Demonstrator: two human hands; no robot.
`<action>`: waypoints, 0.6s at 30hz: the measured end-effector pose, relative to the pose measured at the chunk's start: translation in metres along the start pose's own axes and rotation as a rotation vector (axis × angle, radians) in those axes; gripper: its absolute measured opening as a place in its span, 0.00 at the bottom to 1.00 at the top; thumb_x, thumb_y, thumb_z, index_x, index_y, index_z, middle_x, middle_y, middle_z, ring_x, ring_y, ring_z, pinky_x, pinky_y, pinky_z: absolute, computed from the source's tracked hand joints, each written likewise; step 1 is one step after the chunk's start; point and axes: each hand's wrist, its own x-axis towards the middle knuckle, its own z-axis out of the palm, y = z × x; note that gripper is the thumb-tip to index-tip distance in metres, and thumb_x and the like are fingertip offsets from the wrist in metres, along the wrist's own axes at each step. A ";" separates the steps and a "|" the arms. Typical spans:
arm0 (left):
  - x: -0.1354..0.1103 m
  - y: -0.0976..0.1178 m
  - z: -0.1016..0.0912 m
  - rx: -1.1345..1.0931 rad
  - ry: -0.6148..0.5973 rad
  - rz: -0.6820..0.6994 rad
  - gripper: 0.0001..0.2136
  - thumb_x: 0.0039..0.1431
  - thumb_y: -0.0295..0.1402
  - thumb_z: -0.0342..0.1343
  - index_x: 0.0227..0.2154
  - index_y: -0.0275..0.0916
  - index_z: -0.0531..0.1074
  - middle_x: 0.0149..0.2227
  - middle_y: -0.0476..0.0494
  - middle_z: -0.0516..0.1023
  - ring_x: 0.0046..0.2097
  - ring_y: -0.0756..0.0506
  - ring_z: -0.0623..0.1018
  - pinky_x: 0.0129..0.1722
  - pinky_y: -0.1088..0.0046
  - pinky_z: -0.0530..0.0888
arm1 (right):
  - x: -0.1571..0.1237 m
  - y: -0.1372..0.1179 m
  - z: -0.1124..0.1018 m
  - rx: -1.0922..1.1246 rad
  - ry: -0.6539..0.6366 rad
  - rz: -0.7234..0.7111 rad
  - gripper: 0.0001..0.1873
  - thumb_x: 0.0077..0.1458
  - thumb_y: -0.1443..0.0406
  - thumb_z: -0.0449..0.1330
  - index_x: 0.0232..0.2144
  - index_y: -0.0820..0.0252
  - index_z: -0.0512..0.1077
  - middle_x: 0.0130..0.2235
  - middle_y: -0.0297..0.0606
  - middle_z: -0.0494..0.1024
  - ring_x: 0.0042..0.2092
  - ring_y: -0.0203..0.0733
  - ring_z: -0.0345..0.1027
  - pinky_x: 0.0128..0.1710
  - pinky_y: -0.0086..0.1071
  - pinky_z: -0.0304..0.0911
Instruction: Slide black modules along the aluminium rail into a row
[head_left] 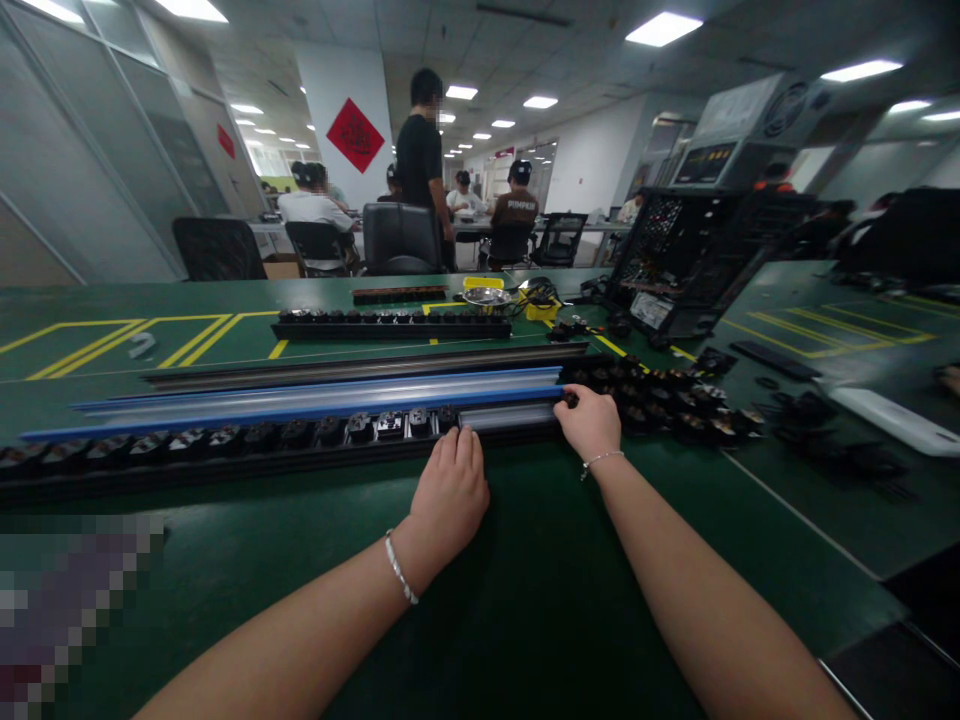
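A long black rail (360, 452) lies across the bench in front of me, with a row of small black-and-silver modules (390, 425) seated along its channel. My left hand (452, 485) has its fingers pressed together over the rail's front edge, beside the rightmost seated module (448, 415). To its right a stretch of bare grey channel (506, 417) shows. At the rail's right end, my right hand (594, 422) pinches a small black part (571, 399), partly hidden by the fingers. Just behind the rail lie blue-edged strips (322, 397).
A pile of loose black parts (675, 400) lies right of my right hand. Farther back are another filled rail (390, 325), a metal bowl (486, 297), a yellow tray (541, 306) and an open computer case (675, 255). Several people sit beyond; one person (421, 150) stands.
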 end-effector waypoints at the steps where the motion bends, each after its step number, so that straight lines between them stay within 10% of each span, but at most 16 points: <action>1: 0.000 0.000 0.000 0.001 0.001 0.002 0.25 0.61 0.33 0.42 0.58 0.22 0.60 0.59 0.24 0.64 0.61 0.34 0.63 0.58 0.54 0.60 | 0.000 0.000 0.000 0.002 0.002 -0.001 0.21 0.48 0.64 0.53 0.44 0.59 0.76 0.38 0.42 0.79 0.41 0.47 0.65 0.43 0.38 0.62; 18: 0.000 0.000 0.001 0.021 0.007 -0.010 0.25 0.61 0.34 0.43 0.58 0.23 0.60 0.59 0.26 0.65 0.60 0.34 0.64 0.58 0.57 0.61 | 0.003 0.004 -0.003 0.001 -0.013 0.049 0.21 0.49 0.64 0.53 0.45 0.60 0.75 0.36 0.42 0.79 0.42 0.49 0.63 0.43 0.38 0.61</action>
